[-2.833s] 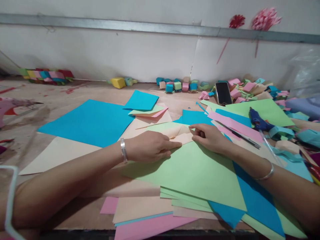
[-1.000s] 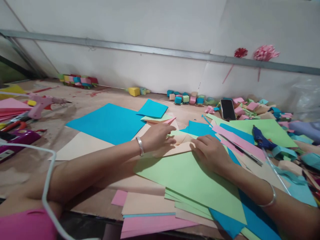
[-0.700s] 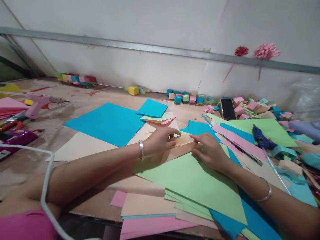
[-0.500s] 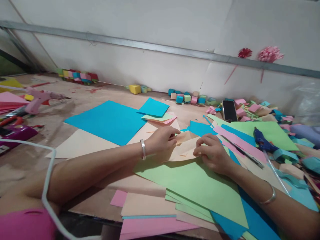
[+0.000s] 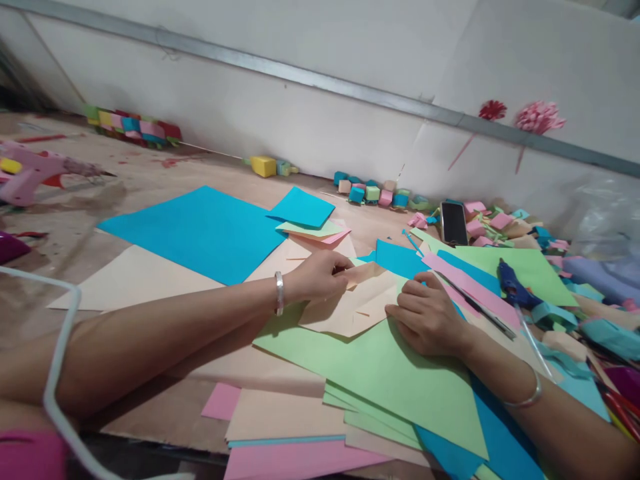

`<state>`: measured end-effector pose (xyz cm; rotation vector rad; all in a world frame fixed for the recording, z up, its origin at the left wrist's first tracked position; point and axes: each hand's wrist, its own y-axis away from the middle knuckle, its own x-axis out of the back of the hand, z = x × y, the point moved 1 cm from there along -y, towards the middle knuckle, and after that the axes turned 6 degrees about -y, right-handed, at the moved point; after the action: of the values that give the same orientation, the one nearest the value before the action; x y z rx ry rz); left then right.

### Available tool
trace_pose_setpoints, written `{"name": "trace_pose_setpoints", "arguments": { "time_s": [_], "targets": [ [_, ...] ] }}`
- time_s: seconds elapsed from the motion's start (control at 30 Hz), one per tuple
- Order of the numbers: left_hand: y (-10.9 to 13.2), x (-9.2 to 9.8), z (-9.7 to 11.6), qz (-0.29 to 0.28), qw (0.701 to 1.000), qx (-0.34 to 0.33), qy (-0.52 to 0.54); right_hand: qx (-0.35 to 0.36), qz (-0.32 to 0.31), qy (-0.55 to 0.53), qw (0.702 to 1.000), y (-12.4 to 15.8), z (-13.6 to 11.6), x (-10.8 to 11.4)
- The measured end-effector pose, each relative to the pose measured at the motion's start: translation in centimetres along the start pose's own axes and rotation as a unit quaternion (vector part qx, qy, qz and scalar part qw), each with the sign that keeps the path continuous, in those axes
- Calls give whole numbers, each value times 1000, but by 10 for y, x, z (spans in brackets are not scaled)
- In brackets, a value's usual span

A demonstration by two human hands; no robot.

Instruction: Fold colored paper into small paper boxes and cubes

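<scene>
A small sheet of peach paper (image 5: 345, 313), with fold lines and a raised flap, lies at a slant on a larger light green sheet (image 5: 400, 373). My left hand (image 5: 325, 277) pinches its upper left edge between thumb and fingers. At its right edge, my right hand (image 5: 425, 313) is closed, fingers curled and fingertips on the paper; the thumb is partly hidden. Behind my left hand is a short stack of square papers topped by a blue square (image 5: 303, 207). To its left, a large blue sheet (image 5: 200, 233) overlaps more peach paper.
A blue glue gun (image 5: 515, 287) and a dark pen-like tool (image 5: 475, 303) lie right of my right hand. A phone (image 5: 453, 223) rests near many folded paper pieces (image 5: 487, 227). At far left is a pink glue gun (image 5: 35, 170); a white cable (image 5: 63, 347) crosses my left forearm.
The peach paper's front edge has swung lower and nearer me, and it lies flatter. My right hand's fingers have curled in more at its edge. The whole view has tilted slightly.
</scene>
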<state>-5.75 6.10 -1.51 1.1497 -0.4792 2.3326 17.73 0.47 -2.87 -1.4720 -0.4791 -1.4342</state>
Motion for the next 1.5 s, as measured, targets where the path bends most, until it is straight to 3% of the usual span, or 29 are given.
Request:
{"name": "trace_pose_setpoints", "arguments": {
  "time_s": [0.37, 0.6, 0.7, 0.73, 0.8, 0.87, 0.9, 0.97, 1.07, 1.17, 1.3, 1.5],
  "targets": [
    [-2, 0, -2, -5, 999, -7, 54, 8, -7, -12, 1000, 4, 5, 0],
    [-2, 0, -4, -22, 999, -9, 36, -15, -38, 4, 999, 3, 17, 4],
    [-3, 0, -5, -36, 999, -10, 15, -32, -7, 6, 999, 1, 18, 1],
    [-3, 1, -5, -21, 1000, -10, 3, -41, 12, 1, 999, 1, 18, -2],
    [-1, 4, 1, 63, 997, -27, -44, -61, 45, -26, 997, 1, 19, -8],
    [5, 8, 12, 156, 979, -78, -109, -86, 58, -69, 992, 2, 21, -13],
    [9, 9, 18, 166, 971, -110, -133, -100, 58, -92, 989, 2, 21, -15],
    [17, 7, 29, 89, 976, -141, -140, -129, 51, -138, 981, 2, 22, -16],
    [23, -1, 33, 19, 978, -117, -173, -174, 35, -191, 965, -1, 22, -16],
    [20, -9, 25, 6, 977, -74, -199, -222, 16, -216, 951, -3, 21, -15],
    [9, -11, 11, -6, 990, -14, -142, -260, -13, -218, 940, -4, 22, -16],
    [7, -11, 7, -4, 991, -2, -131, -303, -33, -199, 931, -5, 21, -17]
  ]
}}
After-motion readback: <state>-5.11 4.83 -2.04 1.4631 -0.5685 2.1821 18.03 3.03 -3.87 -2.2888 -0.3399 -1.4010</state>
